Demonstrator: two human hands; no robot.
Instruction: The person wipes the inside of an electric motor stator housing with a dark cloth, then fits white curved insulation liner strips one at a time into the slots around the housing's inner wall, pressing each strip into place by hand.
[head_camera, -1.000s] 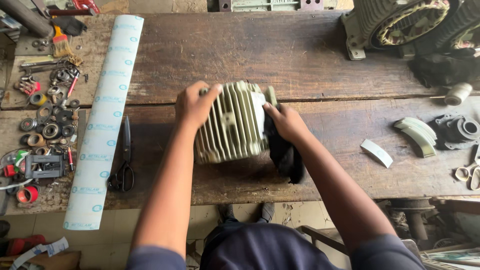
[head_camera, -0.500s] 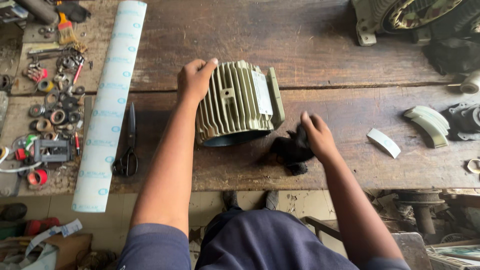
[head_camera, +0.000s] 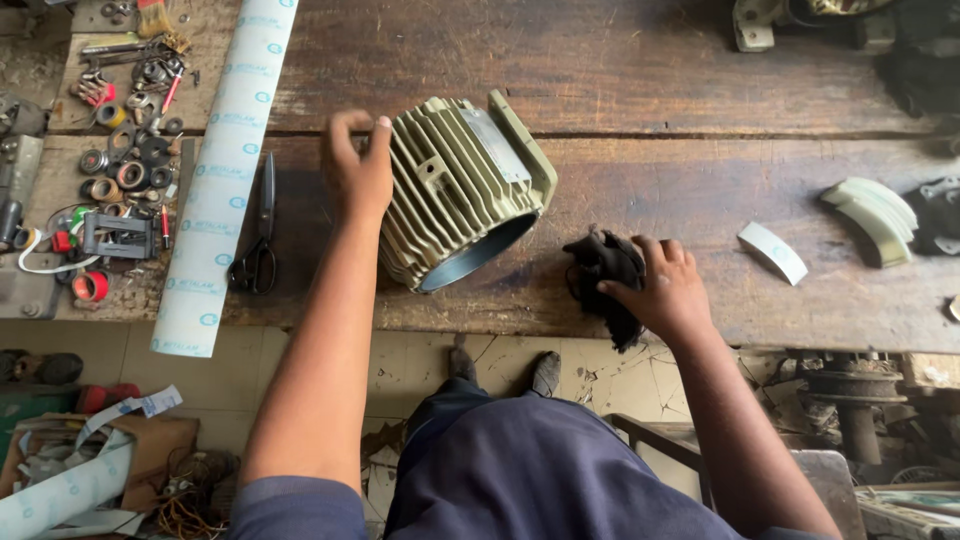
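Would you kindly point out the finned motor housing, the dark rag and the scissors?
finned motor housing (head_camera: 450, 185), head view, on its ribbed side.
dark rag (head_camera: 605, 275), head view, on its bunched middle.
scissors (head_camera: 262, 235), head view, near the pivot.

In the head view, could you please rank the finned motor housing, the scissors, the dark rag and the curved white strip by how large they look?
1. Finned motor housing, steadied by the left hand.
2. Scissors, long but thin.
3. Dark rag, partly under the right hand, so it is unsure against the scissors.
4. Curved white strip.
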